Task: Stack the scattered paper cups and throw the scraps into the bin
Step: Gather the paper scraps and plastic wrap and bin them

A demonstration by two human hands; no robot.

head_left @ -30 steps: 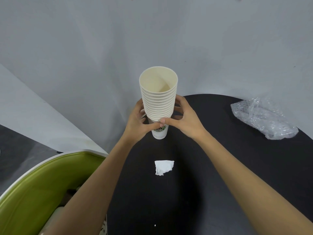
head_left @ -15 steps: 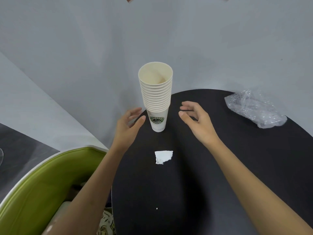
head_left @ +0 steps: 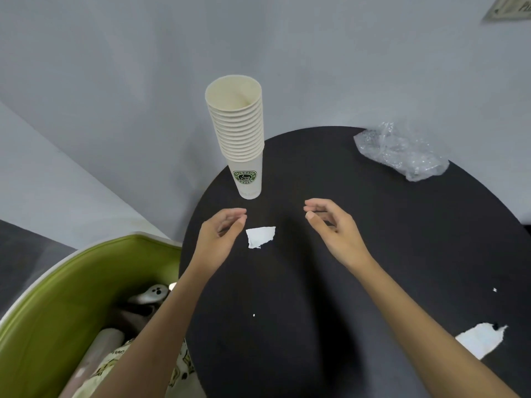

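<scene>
Head view: I see the cup stack (head_left: 244, 145) standing upright by the far left edge of the desk (head_left: 359, 268), with nothing touching it. My left hand (head_left: 221, 237) hovers loosely curled and grasps nothing, just beside a small white scrap (head_left: 261, 236) lying nearer me than the stack. My right hand (head_left: 333, 225) is released too, on the scrap's other side. A larger scrap (head_left: 479, 338) lies near the right edge, and crumpled plastic (head_left: 402, 152) lies at the far edge. The green bin (head_left: 57, 297) stands off the left edge.
</scene>
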